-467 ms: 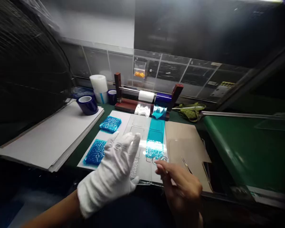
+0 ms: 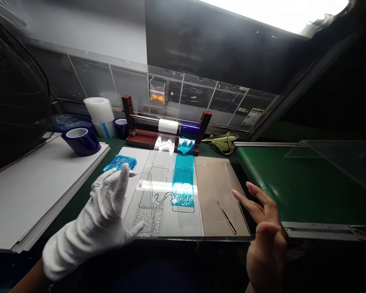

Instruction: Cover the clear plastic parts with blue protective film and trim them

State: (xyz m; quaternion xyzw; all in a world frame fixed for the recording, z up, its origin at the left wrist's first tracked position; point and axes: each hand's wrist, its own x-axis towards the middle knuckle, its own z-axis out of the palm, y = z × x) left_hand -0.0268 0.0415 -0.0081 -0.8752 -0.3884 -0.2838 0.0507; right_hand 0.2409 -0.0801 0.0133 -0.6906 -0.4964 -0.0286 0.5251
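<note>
My left hand (image 2: 105, 207), in a white glove, grips a clear rectangular panel (image 2: 145, 195) between the fingers at its top and the thumb below. Behind the panel lies a mat with printed rounded outlines. A curled clear strip (image 2: 164, 199) shows just right of the panel; I cannot tell what it rests on. Blue film (image 2: 184, 162) runs down the mat, with a glossy, crinkled blue stack (image 2: 183, 195) at its near end. My bare right hand (image 2: 265, 224) is open with spread fingers, over the right edge of the brown board (image 2: 212, 183). Tweezers (image 2: 225, 215) lie on that board.
A wooden roll holder (image 2: 140, 140) carries a white roll (image 2: 168, 126) and a blue roll (image 2: 189, 127). On the left are a paper stack (image 2: 33, 203), a blue tape roll (image 2: 81, 142) and white rolls (image 2: 99, 110). A green conveyor belt (image 2: 311, 187) lies right.
My right hand has released the curled clear strip, opened and moved right. The view has shifted right, and my gloved left hand now appears further left, keeping its spread grip.
</note>
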